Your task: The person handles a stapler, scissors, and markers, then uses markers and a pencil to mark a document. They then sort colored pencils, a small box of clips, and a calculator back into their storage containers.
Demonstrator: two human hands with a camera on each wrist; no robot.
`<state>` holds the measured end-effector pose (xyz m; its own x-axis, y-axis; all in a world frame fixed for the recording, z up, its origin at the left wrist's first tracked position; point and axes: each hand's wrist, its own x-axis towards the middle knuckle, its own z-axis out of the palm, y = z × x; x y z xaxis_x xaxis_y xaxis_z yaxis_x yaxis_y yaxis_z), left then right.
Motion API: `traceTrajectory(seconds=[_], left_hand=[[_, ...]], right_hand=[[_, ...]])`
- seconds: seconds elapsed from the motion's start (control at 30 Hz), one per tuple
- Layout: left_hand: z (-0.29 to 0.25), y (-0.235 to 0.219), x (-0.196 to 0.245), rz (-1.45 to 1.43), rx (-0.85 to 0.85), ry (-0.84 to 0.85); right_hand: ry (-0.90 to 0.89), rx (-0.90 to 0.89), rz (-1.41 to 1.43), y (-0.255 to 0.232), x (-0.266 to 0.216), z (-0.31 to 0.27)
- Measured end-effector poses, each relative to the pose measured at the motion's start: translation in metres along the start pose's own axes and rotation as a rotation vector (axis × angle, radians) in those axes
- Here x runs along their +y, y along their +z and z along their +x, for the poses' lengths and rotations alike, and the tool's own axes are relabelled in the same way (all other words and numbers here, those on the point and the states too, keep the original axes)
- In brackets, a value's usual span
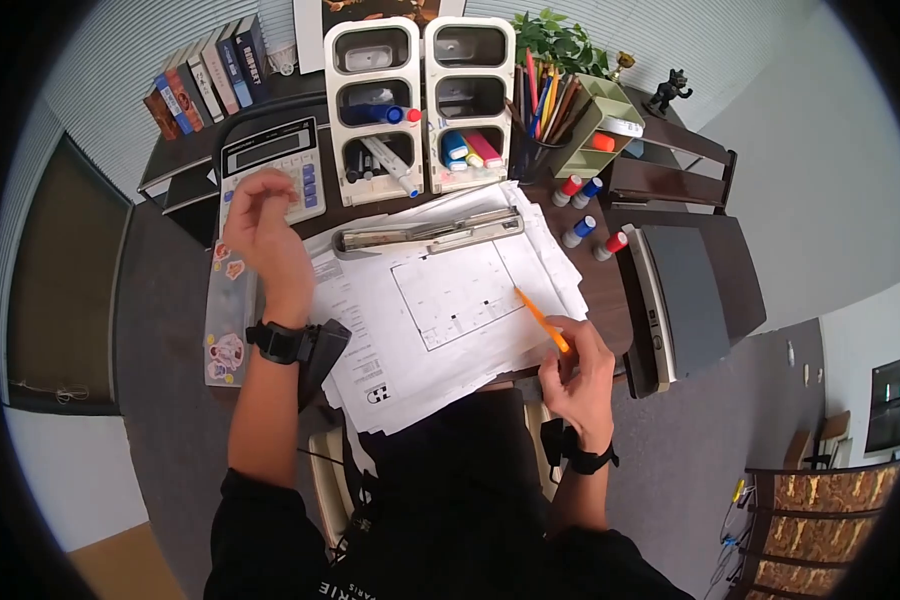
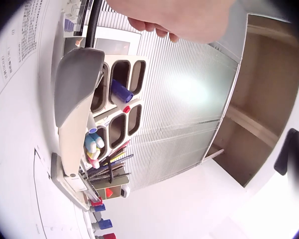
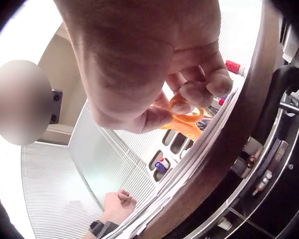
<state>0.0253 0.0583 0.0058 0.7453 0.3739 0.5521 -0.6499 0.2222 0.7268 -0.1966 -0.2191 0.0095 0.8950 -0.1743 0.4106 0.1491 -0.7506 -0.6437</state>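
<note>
My right hand (image 1: 580, 375) holds a pair of orange scissors (image 1: 542, 320) over the lower right of a floor-plan sheet (image 1: 440, 370), their tip pointing to the upper left. In the right wrist view, fingers curl at the orange finger loops (image 3: 193, 117). My left hand (image 1: 268, 225) is raised above the calculator (image 1: 305, 165), fingers loosely bent, holding nothing. A long grey and cream stapler (image 2: 72, 119) lies across the top of the stacked papers, between the hands and the organizers.
Two cream organizers (image 1: 378, 185) hold markers and highlighters. Beside them stand a pencil cup (image 1: 535, 160) and a green rack (image 1: 580, 160). Several small red- and blue-capped bottles (image 1: 578, 232) stand right of the papers. A dark box-like device (image 1: 685, 300) sits at the right, books (image 1: 210, 80) at the back left.
</note>
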Motion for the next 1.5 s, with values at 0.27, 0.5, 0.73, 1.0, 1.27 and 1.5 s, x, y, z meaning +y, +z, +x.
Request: traceTrajectory(seconds=[0.27, 0.5, 0.73, 1.0, 1.27, 1.5], left_hand=[[0.002, -0.004, 0.0, -0.04, 0.003, -0.009], [0.002, -0.001, 0.0, -0.01, 0.018, -0.011], [0.018, -0.01, 0.002, 0.177, -0.304, -0.26], [0.014, -0.008, 0.008, 0.168, -0.168, -0.051], [0.016, -0.007, 0.007, 0.099, -0.066, -0.053], [0.012, -0.006, 0.012, 0.111, -0.096, -0.08]], right_hand=[[0.158, 0.138, -0.052, 0.008, 0.017, -0.006], [0.116, 0.097, -0.025, 0.002, 0.004, 0.009], [-0.098, 0.296, -0.009, -0.031, -0.016, 0.071], [-0.157, 0.218, -0.009, -0.011, -0.024, 0.107], [-0.195, 0.067, -0.152, -0.002, -0.007, 0.109], [-0.223, 0.433, 0.006, -0.005, -0.007, 0.099]])
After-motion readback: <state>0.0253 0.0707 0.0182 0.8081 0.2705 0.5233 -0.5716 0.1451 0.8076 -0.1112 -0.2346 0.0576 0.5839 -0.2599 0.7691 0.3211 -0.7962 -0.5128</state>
